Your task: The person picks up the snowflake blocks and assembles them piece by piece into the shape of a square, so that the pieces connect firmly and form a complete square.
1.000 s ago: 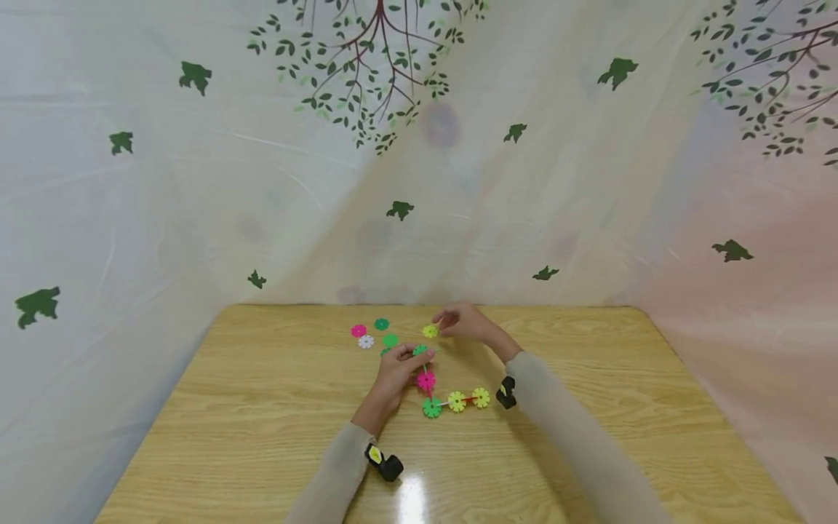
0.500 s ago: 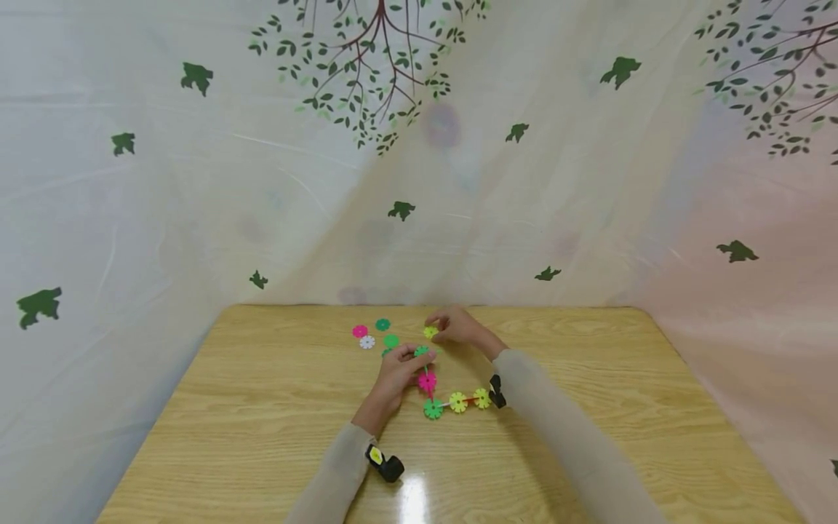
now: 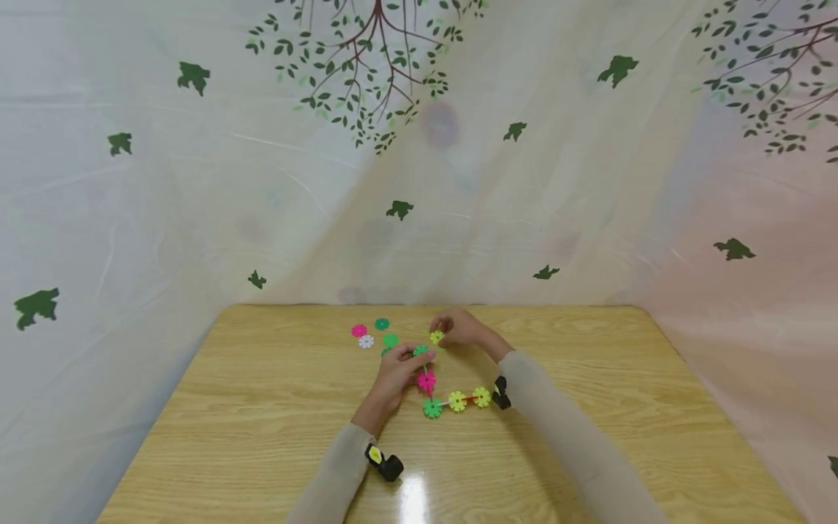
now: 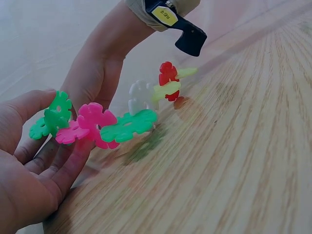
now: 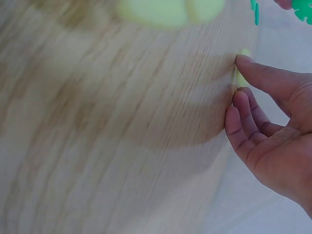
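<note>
In the head view my left hand [image 3: 397, 371] grips the upper end of an L-shaped chain of slotted plastic snowflake discs. Its thumb lies on a green disc [image 3: 421, 351]; below that come a pink disc [image 3: 427, 380] and a green corner disc [image 3: 432, 407]. From the corner the chain runs right through yellow discs [image 3: 457, 401]. White and red linking discs [image 4: 168, 80] show in the left wrist view. Beyond the left hand, my right hand [image 3: 460, 327] pinches a loose yellow snowflake disc [image 3: 436, 337] by its edge, low at the tabletop. The other fingers are bent.
Several loose discs lie at the back left of the wooden table [image 3: 262, 407], among them a pink disc [image 3: 358, 331], a white disc [image 3: 366, 341] and a dark green disc [image 3: 382, 324]. One is partly hidden by the left hand. A printed curtain [image 3: 314, 218] hangs behind.
My right hand has reached left to the loose yellow disc, taken hold of it and drawn it slightly nearer. The left hand and the chain stay in place.
</note>
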The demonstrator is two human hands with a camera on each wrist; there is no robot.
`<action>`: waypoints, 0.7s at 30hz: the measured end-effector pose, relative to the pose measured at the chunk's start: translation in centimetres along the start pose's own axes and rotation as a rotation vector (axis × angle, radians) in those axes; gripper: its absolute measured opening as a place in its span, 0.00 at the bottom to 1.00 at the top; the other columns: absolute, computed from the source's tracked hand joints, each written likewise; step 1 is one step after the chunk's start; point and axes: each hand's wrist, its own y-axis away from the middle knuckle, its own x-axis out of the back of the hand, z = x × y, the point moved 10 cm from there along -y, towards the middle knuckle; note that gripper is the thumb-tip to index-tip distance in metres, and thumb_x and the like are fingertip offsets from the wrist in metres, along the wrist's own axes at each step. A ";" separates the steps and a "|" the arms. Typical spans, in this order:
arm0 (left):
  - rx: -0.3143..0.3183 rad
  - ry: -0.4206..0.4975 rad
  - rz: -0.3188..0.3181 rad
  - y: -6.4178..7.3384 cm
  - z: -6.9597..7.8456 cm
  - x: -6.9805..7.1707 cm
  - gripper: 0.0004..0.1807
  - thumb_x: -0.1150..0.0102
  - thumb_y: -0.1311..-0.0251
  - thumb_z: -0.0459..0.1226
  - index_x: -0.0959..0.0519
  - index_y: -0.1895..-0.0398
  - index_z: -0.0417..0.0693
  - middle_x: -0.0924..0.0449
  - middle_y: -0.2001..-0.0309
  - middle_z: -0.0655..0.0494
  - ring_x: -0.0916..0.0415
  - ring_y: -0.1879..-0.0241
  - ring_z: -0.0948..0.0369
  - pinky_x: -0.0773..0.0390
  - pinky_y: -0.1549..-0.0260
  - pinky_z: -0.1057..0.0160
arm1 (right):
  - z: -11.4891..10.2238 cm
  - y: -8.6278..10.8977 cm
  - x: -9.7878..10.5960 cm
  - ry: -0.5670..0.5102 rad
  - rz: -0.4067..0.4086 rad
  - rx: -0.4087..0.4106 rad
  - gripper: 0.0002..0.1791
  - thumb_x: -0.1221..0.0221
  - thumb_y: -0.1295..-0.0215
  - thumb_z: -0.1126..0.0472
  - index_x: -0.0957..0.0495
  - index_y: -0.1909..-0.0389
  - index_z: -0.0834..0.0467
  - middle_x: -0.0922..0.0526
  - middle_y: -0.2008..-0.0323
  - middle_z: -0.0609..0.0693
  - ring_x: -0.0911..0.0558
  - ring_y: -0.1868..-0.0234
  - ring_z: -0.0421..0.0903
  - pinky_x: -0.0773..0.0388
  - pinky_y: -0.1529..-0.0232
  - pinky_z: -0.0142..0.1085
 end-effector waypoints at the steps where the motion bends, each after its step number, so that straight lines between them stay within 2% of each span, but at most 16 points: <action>1: 0.001 -0.001 -0.001 0.0 0.0 0.0 0.10 0.30 0.38 0.37 0.21 0.59 0.45 0.15 0.66 0.61 0.17 0.65 0.66 0.18 0.70 0.69 | 0.0 0.1 0.0 -0.008 -0.004 0.004 0.14 0.32 0.45 0.76 0.17 0.56 0.66 0.17 0.60 0.59 0.22 0.58 0.48 0.24 0.58 0.32; 8: 0.006 -0.002 0.002 0.0 -0.1 0.0 0.11 0.29 0.38 0.37 0.22 0.59 0.44 0.15 0.66 0.60 0.17 0.65 0.66 0.18 0.70 0.69 | 0.4 1.1 0.3 -0.068 -0.005 0.014 0.14 0.33 0.45 0.78 0.20 0.57 0.67 0.18 0.58 0.60 0.22 0.57 0.48 0.23 0.57 0.33; 17: -0.017 -0.021 0.005 0.0 0.0 0.1 0.14 0.28 0.39 0.39 0.22 0.57 0.43 0.14 0.65 0.60 0.17 0.65 0.65 0.18 0.71 0.69 | 0.8 2.7 0.6 -0.188 0.000 -0.045 0.14 0.36 0.40 0.77 0.19 0.53 0.68 0.15 0.61 0.61 0.22 0.67 0.42 0.23 0.68 0.31; 21: -0.022 -0.026 0.011 0.0 0.0 0.1 0.15 0.28 0.39 0.39 0.22 0.56 0.42 0.14 0.65 0.60 0.17 0.65 0.65 0.18 0.71 0.69 | 0.8 3.7 0.6 -0.269 0.009 -0.054 0.15 0.35 0.37 0.73 0.19 0.50 0.68 0.14 0.59 0.62 0.19 0.67 0.43 0.20 0.67 0.33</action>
